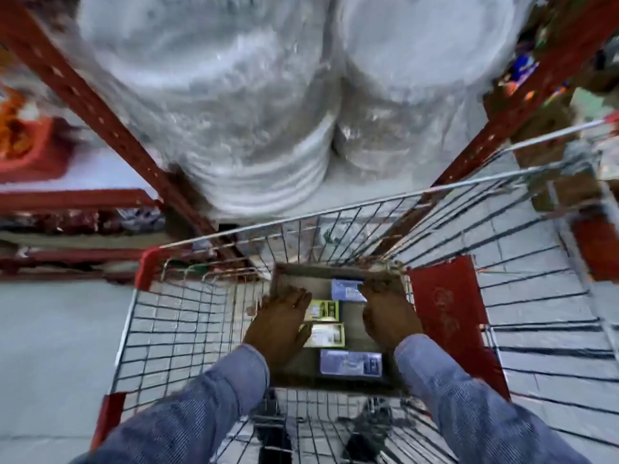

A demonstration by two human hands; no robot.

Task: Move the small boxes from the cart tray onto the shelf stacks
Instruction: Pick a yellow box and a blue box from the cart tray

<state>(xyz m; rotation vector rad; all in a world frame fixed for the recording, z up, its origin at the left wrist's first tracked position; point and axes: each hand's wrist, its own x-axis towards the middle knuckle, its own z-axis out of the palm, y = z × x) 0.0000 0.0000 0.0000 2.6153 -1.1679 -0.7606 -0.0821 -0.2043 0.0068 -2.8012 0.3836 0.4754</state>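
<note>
Both hands (279,324) (390,318) on the cardboard tray's (338,271) sides.

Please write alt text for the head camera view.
Two bare hands, left hand and right hand, reach into a shallow brown cardboard tray holding small flat boxes inside a red-trimmed wire shopping cart.

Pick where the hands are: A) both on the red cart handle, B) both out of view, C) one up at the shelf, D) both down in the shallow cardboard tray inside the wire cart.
D: the left hand and right hand flank the small flat boxes in the shallow cardboard tray.
</note>
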